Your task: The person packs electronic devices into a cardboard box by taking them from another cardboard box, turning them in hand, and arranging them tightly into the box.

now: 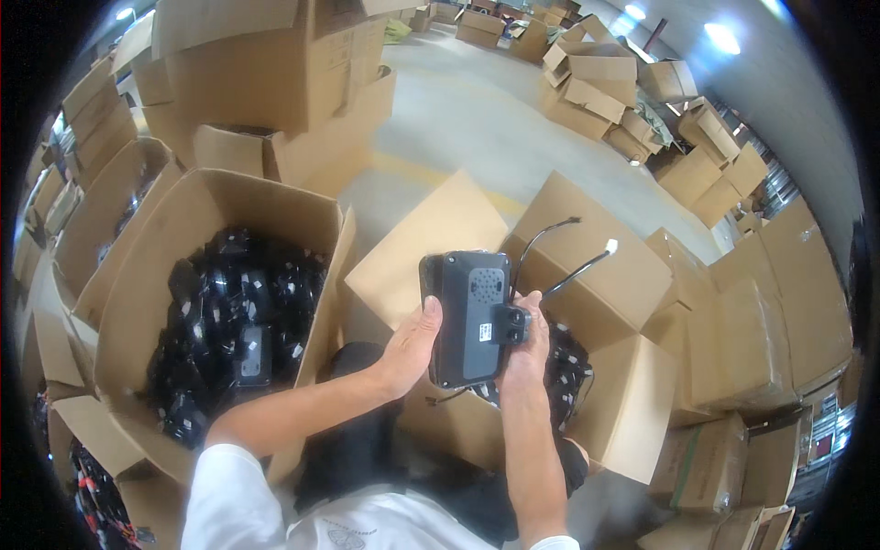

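Between my hands is a black rectangular electronic device [472, 357], its back turned up. A round patch of speaker holes, a small white label and a mount on its right edge show on it. My left hand [412, 348] presses along its left side, thumb up. Around its right side and the mount closes my right hand [529, 353]. From the far right of the device two black cables stick out, one ending in a white connector [611, 246]. Below it stands an open cardboard box [637, 403] with black parts inside, partly hidden by my right arm.
To the left, a large open cardboard box [220, 188] holds many similar black devices [252, 353] and cables. Stacked boxes [229, 69] rise behind it. More cartons [756, 339] stand close on the right, and a heap of boxes [596, 78] lies across the grey floor [449, 119].
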Available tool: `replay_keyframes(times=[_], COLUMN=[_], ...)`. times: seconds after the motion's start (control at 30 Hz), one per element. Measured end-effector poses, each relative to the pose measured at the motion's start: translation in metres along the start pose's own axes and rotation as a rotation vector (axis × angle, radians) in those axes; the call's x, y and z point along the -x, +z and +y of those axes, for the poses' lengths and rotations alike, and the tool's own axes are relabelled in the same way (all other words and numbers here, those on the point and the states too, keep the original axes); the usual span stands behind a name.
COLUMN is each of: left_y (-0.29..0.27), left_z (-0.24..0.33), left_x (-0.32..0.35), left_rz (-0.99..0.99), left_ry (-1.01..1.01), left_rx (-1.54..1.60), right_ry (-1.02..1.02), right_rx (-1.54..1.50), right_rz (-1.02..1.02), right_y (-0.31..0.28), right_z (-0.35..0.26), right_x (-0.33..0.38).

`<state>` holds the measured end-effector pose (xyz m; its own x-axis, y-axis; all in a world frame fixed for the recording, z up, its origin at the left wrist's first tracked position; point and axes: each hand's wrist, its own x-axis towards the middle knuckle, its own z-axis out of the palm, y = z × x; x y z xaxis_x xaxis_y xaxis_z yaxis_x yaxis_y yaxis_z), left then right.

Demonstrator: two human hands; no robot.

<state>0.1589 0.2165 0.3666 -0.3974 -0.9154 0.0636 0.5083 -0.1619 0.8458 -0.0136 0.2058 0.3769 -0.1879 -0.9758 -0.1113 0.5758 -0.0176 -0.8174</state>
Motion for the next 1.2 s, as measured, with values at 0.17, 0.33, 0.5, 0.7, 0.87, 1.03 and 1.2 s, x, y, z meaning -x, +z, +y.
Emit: replay_keyframes(times=[0.17, 0.33, 0.5, 0.7, 0.87, 1.03, 1.2], left_y=[0.003, 0.004, -0.005, -0.01, 0.018, 0.016, 0.002], left_z=[0.015, 0.013, 0.006, 0.065, 0.104, 0.102, -0.002], left_x=[0.01, 0.011, 0.008, -0.009, -0.022, -0.068, -0.085], left_rz=[-0.045, -0.037, 0.006, -0.071, -0.558, -0.439, -0.674], left_ry=[0.024, -0.032, -0.12, -0.15, -0.165, -0.016, 0.053], left_rx=[-0.035, -0.011, -0.041, -0.715, -0.941, -0.559, -0.182], right_ry=[-0.003, -0.012, -0.017, -0.592, -0.181, -0.22, -0.309], right_rx=[0.008, 0.044, 0.125, 0.809, 1.227, 0.846, 0.138], right_rz=[-0.077, -0.092, -0.057, 0.14, -0.66, -0.491, -0.192], right_y=[0.001, -0.006, -0.013, -0.027, 0.011, -0.018, -0.012], right_z=[0.011, 0.018, 0.021, -0.047, -0.114, -0.142, -0.116], right_x=[-0.001, -0.003, -0.001, 0.031, 0.027, 0.016, -0.011])
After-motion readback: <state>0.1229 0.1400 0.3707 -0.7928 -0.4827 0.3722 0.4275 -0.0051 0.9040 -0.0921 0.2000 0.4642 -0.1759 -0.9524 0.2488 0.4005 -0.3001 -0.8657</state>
